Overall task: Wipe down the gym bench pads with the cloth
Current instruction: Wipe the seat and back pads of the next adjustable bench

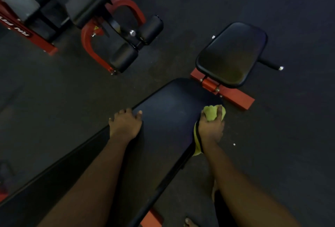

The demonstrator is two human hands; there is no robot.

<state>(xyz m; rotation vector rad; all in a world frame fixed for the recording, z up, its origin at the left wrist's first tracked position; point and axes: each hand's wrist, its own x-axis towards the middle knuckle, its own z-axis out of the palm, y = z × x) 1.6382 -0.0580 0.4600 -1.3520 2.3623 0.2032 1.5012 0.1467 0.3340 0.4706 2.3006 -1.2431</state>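
Now the right hand (211, 127) curls its fingers round the cloth (213, 113) at the back pad (168, 118) edge, left hand (125, 125) spread flat opposite; wadded so tight, it may skip patches.

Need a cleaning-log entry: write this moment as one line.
right hand: grips cloth at right edge of long pad | left hand: rests on its left edge | seat pad: untouched

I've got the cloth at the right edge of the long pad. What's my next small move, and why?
Probably draw the right hand and cloth leftward across the long pad toward the left hand. The cloth sits bunched at the pad's right edge, while the left hand rests on the opposite edge.
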